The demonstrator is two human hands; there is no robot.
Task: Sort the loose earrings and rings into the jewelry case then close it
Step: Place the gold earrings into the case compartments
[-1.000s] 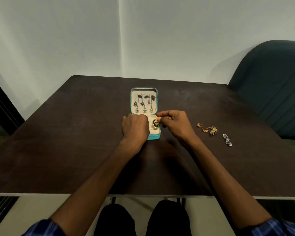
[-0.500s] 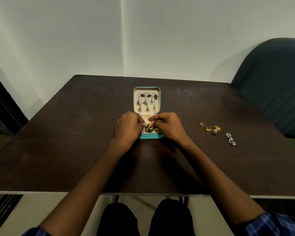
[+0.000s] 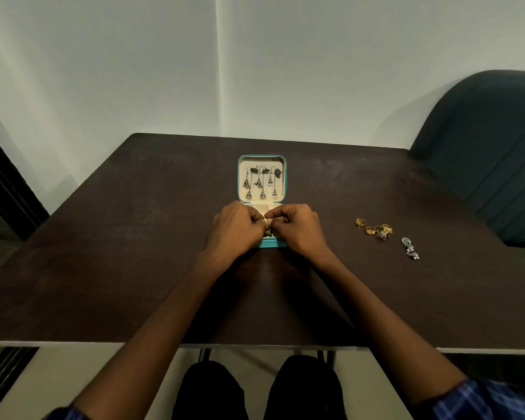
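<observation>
Blue plaid sleeves [image 3: 491, 398], black trousers [image 3: 212, 392]

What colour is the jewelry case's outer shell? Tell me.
Teal, with a cream lining; the jewelry case shows in the head view.

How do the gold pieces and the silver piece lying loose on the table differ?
The gold pieces are several small items bunched in a loose cluster; the silver piece is one long, thin item. The gold pieces lie nearer the jewelry case; the silver piece lies farther right and closer to the person. Both rest on the dark table, untouched, outside the case.
</observation>
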